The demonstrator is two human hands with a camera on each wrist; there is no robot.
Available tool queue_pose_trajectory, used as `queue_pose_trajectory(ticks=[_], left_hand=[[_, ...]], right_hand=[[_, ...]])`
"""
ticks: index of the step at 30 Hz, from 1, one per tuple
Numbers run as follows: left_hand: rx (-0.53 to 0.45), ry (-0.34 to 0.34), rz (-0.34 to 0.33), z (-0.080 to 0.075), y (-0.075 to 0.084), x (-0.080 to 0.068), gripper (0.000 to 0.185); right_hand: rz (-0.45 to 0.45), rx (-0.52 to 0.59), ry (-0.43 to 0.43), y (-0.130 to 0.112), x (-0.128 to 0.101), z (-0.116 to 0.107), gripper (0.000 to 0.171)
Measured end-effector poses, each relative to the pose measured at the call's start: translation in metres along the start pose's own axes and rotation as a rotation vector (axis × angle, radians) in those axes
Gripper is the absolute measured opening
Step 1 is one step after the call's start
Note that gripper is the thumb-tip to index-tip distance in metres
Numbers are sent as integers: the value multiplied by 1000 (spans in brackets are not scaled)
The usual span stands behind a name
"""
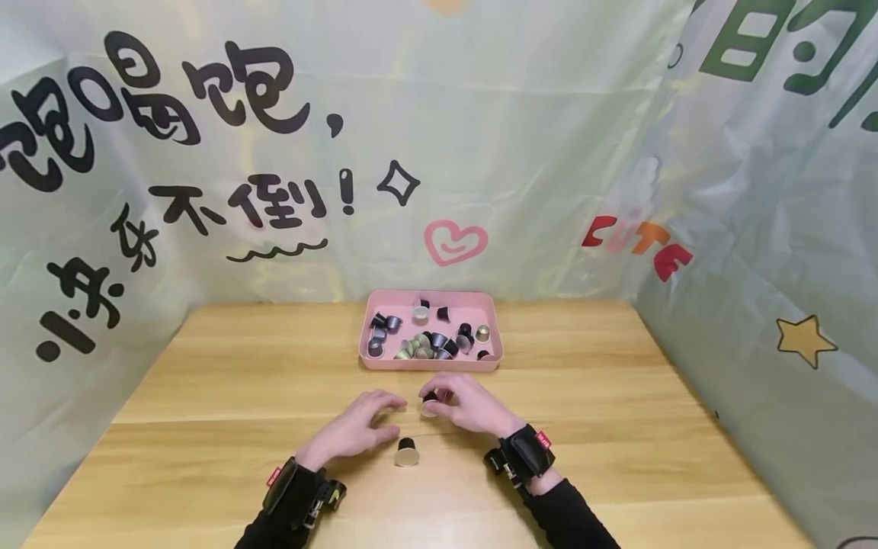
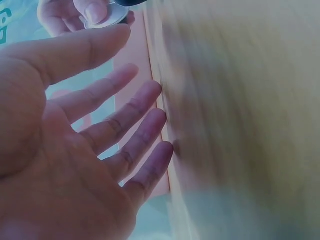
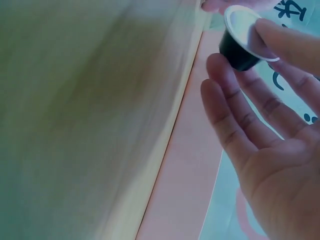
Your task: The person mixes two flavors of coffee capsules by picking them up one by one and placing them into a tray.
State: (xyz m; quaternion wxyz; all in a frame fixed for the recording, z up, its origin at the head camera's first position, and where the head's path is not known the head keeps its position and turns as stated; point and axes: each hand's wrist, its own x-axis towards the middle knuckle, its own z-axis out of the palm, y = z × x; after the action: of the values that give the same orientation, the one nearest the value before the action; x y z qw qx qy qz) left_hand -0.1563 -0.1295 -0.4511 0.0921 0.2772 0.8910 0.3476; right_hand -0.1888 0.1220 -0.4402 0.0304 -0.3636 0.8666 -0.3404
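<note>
Head view: my right hand (image 1: 473,408) pinches a black capsule (image 1: 430,402) at its fingertips; my left hand (image 1: 357,428) lies open beside it, holding nothing; another capsule (image 1: 407,452) stands just under its thumb.

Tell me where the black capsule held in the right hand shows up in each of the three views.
Head view: black capsule at centre, pinched by the right hand, just in front of the pink tray.
Left wrist view: top edge, only its silver foil face shows, beyond the open left hand.
Right wrist view: upper right, pinched between the fingers.
Shared landmark: the pink tray, seen in all three views.
</note>
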Motion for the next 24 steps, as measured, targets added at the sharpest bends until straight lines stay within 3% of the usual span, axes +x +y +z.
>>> queue_pose_trajectory(ticks=[7,12,19,24], left_hand=[[-5,-15,-30,-4,2,-2,49],[4,-27,-30,-6,3,-3,46],[-18,-77,21,-9,4,-1,34],[-65,-159,62,-12,7,-2,48]], right_hand=[[-1,-37,112,4,0,-7,21],[23,-28,295,9,2,-16,18],[209,-9,508,24,10,-29,23],[307,11,560,33,10,-38,41]])
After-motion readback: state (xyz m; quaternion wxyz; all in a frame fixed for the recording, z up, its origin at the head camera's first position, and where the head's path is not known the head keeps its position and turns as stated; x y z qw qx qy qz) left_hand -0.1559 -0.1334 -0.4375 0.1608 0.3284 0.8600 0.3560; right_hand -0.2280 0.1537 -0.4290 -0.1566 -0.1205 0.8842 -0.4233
